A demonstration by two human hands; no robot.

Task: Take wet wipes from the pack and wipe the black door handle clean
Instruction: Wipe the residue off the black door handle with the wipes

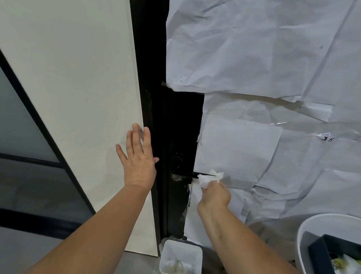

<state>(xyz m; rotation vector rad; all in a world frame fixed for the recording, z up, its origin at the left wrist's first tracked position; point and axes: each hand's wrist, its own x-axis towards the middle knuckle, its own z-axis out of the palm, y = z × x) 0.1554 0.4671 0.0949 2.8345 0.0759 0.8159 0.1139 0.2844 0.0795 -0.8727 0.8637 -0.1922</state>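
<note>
Head view, looking down at a black door: the right hand (213, 195) pinches a crumpled white wet wipe (210, 178) against the outer end of the black door handle (191, 175), which juts from the lock plate toward the crinkled white paper (261, 57) taped over the door, while the left hand (138, 155) lies spread flat on the pale wall panel (75, 70) just beside the frame. Because the wipe sits at the lever's tip, right beside the paper's edge, a wide stroke could wet or tear that paper, and pressing down hard could swing the lever and unlatch the door. Pale smudges (178, 178) near the handle's base seem easy to miss if rubbing stays at the tip.
</note>
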